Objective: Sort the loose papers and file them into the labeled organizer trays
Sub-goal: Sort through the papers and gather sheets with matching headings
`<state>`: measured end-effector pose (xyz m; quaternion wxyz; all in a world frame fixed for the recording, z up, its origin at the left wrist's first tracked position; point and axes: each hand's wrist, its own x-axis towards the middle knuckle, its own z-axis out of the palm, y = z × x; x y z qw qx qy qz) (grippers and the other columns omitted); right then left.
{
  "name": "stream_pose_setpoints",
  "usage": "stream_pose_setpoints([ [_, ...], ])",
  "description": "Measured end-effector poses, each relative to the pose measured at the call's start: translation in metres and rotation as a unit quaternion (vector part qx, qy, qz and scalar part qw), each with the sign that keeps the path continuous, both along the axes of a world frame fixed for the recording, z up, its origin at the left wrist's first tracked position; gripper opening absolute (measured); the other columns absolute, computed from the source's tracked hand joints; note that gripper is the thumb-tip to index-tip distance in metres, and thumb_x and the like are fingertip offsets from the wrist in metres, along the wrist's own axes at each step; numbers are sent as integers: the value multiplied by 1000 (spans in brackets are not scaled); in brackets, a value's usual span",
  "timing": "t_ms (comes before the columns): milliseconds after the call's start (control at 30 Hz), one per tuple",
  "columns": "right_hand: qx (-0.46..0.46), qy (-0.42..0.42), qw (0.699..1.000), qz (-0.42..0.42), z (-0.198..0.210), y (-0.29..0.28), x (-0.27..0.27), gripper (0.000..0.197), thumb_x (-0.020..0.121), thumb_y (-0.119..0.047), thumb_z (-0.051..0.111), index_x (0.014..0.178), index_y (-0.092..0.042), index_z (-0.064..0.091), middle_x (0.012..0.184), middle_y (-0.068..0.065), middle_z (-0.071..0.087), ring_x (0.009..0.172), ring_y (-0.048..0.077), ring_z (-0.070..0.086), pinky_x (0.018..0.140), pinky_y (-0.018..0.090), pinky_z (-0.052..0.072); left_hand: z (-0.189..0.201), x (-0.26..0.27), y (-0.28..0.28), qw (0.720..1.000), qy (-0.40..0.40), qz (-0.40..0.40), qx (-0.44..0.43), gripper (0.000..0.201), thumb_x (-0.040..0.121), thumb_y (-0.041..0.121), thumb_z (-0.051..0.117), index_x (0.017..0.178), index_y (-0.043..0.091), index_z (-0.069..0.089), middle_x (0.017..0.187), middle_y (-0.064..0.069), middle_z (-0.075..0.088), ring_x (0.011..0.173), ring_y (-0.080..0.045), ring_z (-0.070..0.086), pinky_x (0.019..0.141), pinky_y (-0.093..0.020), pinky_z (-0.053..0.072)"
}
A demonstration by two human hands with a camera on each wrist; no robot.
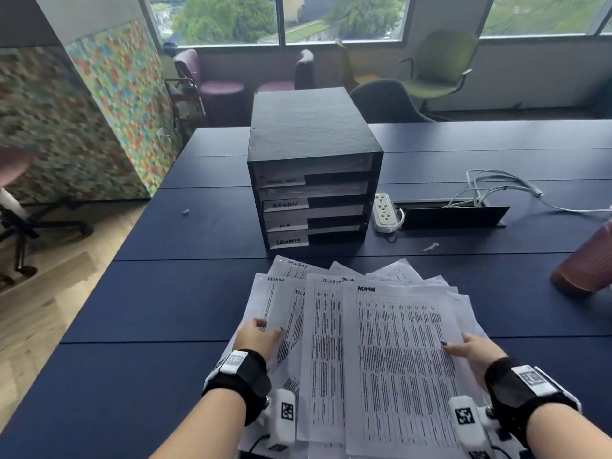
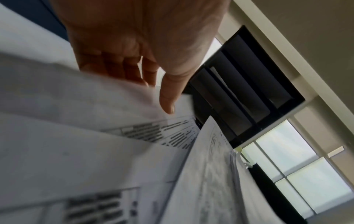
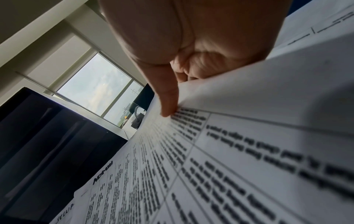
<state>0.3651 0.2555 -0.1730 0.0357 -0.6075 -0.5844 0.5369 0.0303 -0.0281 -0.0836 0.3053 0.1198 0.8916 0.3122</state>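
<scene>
A black organizer point(image 1: 311, 134) with several labelled trays stands mid-table; one label reads ADMIN, the lowest SECURITY. In front of it a fanned heap of printed papers point(image 1: 326, 342) lies on the dark blue table point(image 1: 165, 309), headed ADMIN or SECURITY. My left hand point(image 1: 260, 336) pinches the left sheets of the fan, thumb on top point(image 2: 168, 98) and fingers beneath the papers point(image 2: 76, 98). My right hand point(image 1: 473, 351) pinches the right edge of the top ADMIN sheet point(image 1: 404, 352), thumb pressed on the print point(image 3: 168, 106) of that ADMIN sheet point(image 3: 210, 166). The organizer point(image 2: 239, 91) shows dark beyond both hands.
A white power strip point(image 1: 384, 212), an open cable slot point(image 1: 453, 213) and loose grey cables point(image 1: 496, 187) lie right of the organizer. A pinkish tumbler point(image 1: 586, 260) stands at the right edge. Chairs point(image 1: 440, 71) line the window beyond the table; the floor drops off left.
</scene>
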Motion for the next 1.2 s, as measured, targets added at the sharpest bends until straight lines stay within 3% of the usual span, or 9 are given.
stream_pose_setpoints([
  [100,21,-10,1000,17,69,-38,-25,33,72,-16,78,97,2,65,82,12,70,76,25,65,66,31,51,0,6,3,999,-17,-28,31,26,90,26,61,112,12,65,102,-7,69,82,-20,58,70,-22,41],
  [167,57,-27,997,38,77,-41,-28,13,83,-9,67,94,-3,63,86,11,68,76,21,60,59,24,43,3,5,1,999,6,1,53,17,90,19,58,104,15,67,92,-7,70,77,-23,60,65,-26,46],
  [400,9,32,999,-16,62,-36,-22,23,81,-2,66,104,3,63,94,19,70,92,36,65,91,51,49,35,-42,-9,979,143,46,138,25,96,23,45,115,14,57,107,-10,67,96,-33,63,82,-39,50],
  [567,22,119,989,-80,71,-46,-22,22,85,3,59,107,0,59,98,18,62,90,28,56,83,35,43,97,-66,-5,931,232,128,250,33,97,20,49,125,4,53,117,-19,63,107,-36,58,84,-35,42],
  [667,38,165,980,-103,74,-45,-20,33,81,-1,61,114,3,57,99,19,61,94,28,54,90,40,43,129,-70,-3,911,245,194,269,49,98,29,46,143,10,37,137,-17,50,123,-35,49,99,-41,40],
  [767,46,201,970,-130,76,-41,-17,39,84,2,57,122,4,52,105,16,60,97,26,52,96,39,37,142,-68,-1,897,269,182,301,41,99,29,44,136,12,42,129,-14,56,114,-33,53,88,-37,41],
  [833,39,204,965,-160,75,-37,-12,37,84,-2,58,120,0,54,96,13,67,89,25,58,91,41,43,141,-62,3,895,271,144,324,33,98,25,45,128,10,46,118,-14,60,104,-32,57,80,-35,40],
  [967,-41,258,942,-209,75,-32,-2,19,92,1,44,96,-11,57,62,3,71,52,19,68,49,38,57,109,-49,8,920,232,94,300,26,97,17,46,120,6,52,108,-15,63,96,-30,59,77,-31,42],
  [1200,-99,310,927,-184,97,-48,-9,22,93,4,37,92,-8,56,60,8,70,48,20,67,40,35,53,46,-3,4,978,106,43,176,15,96,11,44,105,13,55,96,-6,62,89,-28,60,72,-26,37],
])
